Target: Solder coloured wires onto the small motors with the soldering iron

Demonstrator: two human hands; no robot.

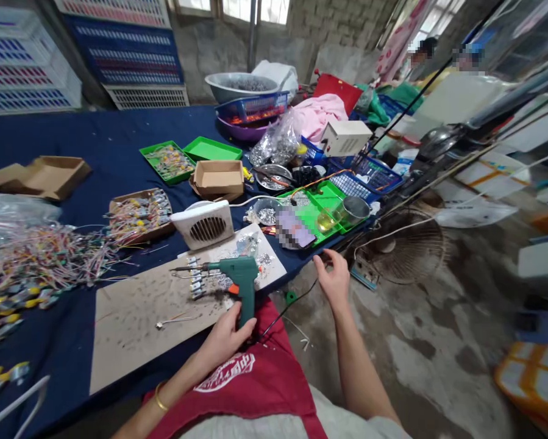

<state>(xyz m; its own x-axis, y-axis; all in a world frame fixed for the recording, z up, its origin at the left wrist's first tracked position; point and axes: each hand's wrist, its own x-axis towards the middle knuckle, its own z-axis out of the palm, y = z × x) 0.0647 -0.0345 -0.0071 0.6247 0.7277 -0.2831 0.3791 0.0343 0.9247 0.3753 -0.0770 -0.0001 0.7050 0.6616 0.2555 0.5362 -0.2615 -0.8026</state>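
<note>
My left hand (227, 338) is wrapped round the handle of a green soldering gun (238, 277), whose tip points left over a scorched cardboard mat (141, 317). Small metal clips (195, 280) lie beside the tip. A loose wired piece (170, 321) rests on the mat in front of them. My right hand (332, 275) reaches out at the table's front edge, fingers curled toward a black cable (296, 299); whether it grips anything is hidden. A red apron (250, 378) covers my lap.
A white fan housing (203, 224) stands behind the mat. Heaps of coloured wired parts (49, 250) fill the left. Cardboard boxes (217, 177), green trays (319, 210), a metal cup (353, 210), blue baskets (365, 174). A floor fan (404, 247) sits right; people work far back.
</note>
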